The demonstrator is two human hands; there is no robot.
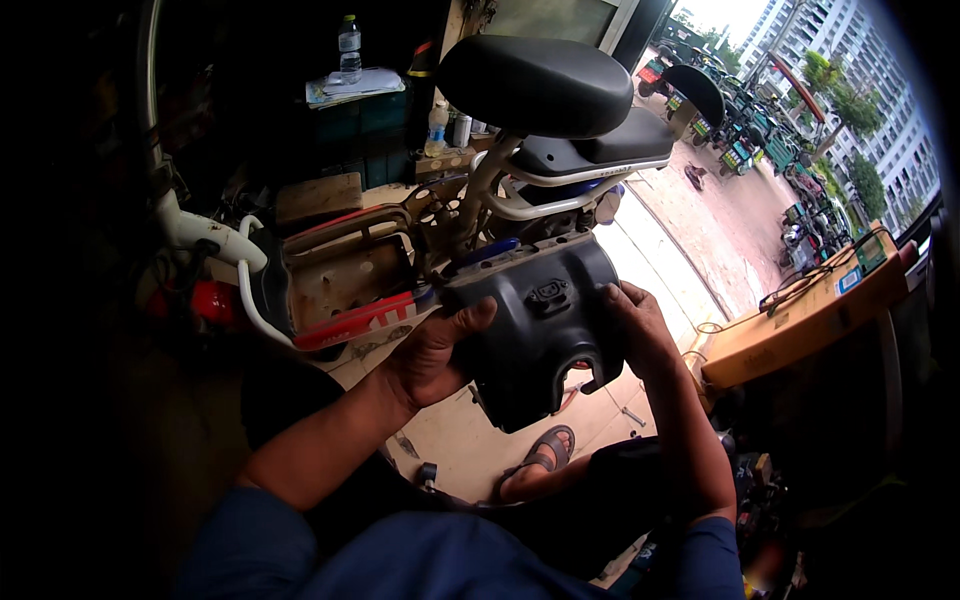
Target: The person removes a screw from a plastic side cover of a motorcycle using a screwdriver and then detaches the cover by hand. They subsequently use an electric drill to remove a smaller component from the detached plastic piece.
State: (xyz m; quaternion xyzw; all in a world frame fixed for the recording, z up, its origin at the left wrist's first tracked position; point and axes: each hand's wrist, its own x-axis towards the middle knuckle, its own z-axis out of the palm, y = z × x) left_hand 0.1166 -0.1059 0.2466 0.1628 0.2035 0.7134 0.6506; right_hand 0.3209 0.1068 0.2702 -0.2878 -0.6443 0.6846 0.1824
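Note:
I hold a black plastic cover panel (540, 330) in front of an electric scooter (440, 230) that lies stripped of some bodywork. My left hand (435, 355) grips the panel's left edge, thumb on its front. My right hand (640, 330) clasps its right edge. The panel has a small socket near its top and an arched notch at its lower right. Above it sit the scooter's black seat (535, 85) and a second rear seat (610, 145). A red trim strip (360, 320) runs along the open footboard to the left.
A dark cabinet (360, 120) with papers and plastic bottles stands behind. A yellow-brown bench (810, 315) is at the right. My sandalled foot (545, 455) rests on the pale floor. Parked vehicles and tall buildings fill the street outside.

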